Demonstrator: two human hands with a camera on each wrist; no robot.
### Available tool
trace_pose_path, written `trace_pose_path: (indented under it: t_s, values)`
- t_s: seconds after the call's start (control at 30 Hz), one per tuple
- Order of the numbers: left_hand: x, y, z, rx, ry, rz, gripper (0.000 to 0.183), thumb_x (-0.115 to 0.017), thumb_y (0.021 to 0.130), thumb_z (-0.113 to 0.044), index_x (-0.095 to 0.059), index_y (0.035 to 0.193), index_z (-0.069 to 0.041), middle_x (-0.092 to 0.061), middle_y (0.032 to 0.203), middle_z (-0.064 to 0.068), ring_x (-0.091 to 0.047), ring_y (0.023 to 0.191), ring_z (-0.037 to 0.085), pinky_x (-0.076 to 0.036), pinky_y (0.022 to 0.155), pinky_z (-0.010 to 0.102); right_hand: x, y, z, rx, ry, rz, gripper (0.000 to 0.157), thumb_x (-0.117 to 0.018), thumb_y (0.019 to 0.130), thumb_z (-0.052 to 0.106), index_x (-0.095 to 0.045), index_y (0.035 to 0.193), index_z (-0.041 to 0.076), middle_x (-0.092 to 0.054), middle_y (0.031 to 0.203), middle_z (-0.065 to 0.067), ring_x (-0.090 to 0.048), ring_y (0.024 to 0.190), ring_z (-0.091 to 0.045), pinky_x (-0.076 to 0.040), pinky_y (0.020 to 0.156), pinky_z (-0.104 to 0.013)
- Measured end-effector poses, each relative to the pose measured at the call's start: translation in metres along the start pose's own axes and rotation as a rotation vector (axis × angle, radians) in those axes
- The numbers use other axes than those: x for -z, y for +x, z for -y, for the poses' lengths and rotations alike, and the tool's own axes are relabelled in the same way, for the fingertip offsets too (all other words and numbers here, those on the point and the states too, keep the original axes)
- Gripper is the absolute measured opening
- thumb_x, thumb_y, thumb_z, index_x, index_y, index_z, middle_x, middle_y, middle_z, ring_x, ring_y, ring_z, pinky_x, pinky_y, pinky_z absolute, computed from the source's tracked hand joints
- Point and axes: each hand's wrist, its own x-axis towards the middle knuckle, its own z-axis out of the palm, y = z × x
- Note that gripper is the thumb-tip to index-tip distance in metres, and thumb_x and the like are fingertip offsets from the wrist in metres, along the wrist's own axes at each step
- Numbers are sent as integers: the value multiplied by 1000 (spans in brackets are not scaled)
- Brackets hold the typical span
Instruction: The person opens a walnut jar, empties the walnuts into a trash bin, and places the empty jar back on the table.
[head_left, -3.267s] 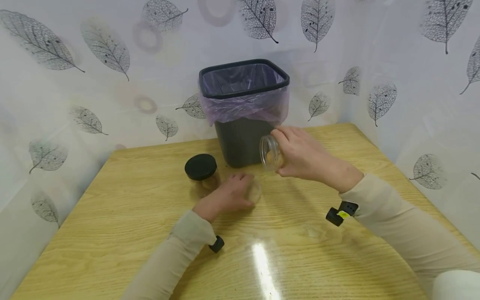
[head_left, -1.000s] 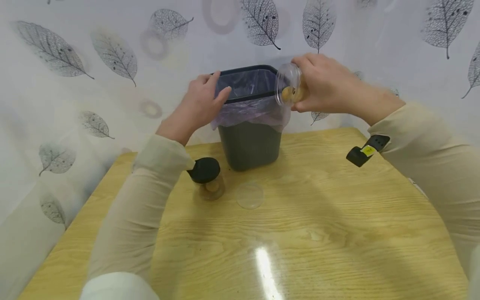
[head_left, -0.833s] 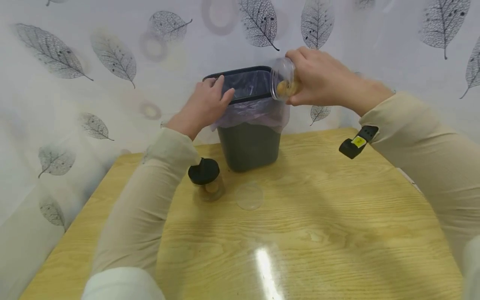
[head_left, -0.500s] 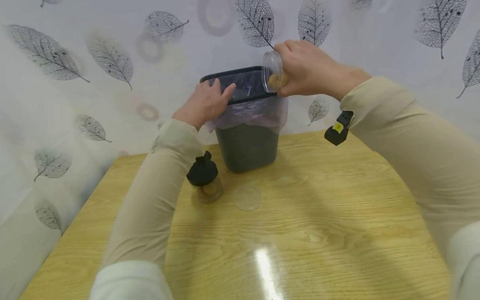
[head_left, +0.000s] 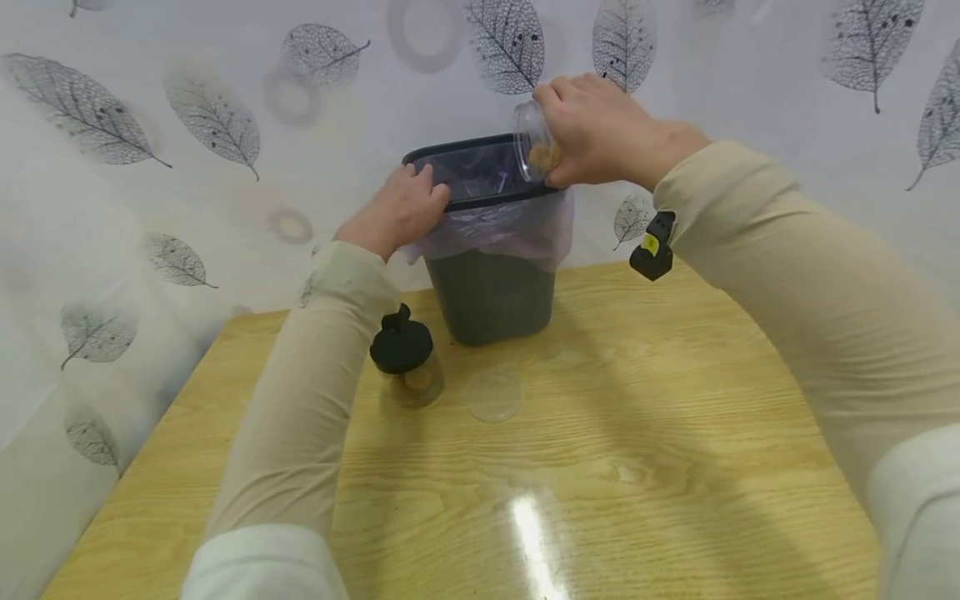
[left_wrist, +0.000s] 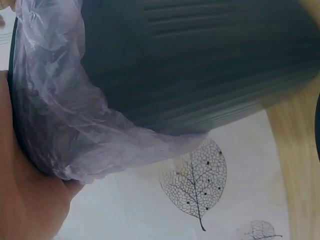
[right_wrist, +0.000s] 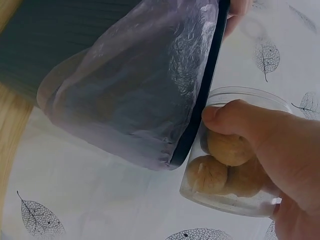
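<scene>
My right hand [head_left: 596,129] grips a clear jar [right_wrist: 220,201], tilted on its side over the right rim of the trash bin [head_left: 491,296]. Inside the jar lie several round tan-brown pieces [right_wrist: 207,175] resembling whole walnuts. In the right wrist view, my thumb lies across the jar beside the bin's black rim [right_wrist: 202,95]. My left hand [head_left: 397,208] holds the bin's left rim with its fingers curled over the edge. The left wrist view shows the left hand [left_wrist: 30,205] against the purple liner bag [left_wrist: 55,100]; its fingertips are hidden there.
Left of the bin stands a second jar [head_left: 422,383] with a black lid [head_left: 401,346] and brown contents. A clear round lid [head_left: 495,395] lies flat on the wooden table [head_left: 600,500]. A leaf-patterned wall covering [head_left: 217,50] rises close behind the bin.
My left hand has left the clear lid on the table and taken hold of the bin's rim. My right hand has raised the jar from beside the bin and moved it left over the rim.
</scene>
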Motion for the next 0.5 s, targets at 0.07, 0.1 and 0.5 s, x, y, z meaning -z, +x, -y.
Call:
trace_pose_path:
  t_s: [0.07,0.1,0.5]
  values:
    - [1,2,0,54,-80,35,47,-16,106,-12,-30,143,13,-21,155,39,-23,143,54,-17,122,54,1,0,1,-5,-12,7,89,-77,76,28,-32,141,-14,-46,133,-35,-40,128,-53,-26,116,-59]
    - [2,2,0,93,-141,48,53,-13,106,-17,-23,148,14,-14,158,37,-14,147,52,-11,124,52,2,-1,1,-10,-17,10,89,-76,77,27,-32,141,-14,-45,134,-35,-40,128,-53,-26,116,-59]
    - [14,0,-8,257,-353,115,67,-10,102,-30,1,153,13,-4,162,31,-3,153,42,-4,126,44,1,-4,-1,-44,-46,32,93,-77,77,25,-26,147,-10,-42,140,-35,-37,131,-53,-21,118,-61]
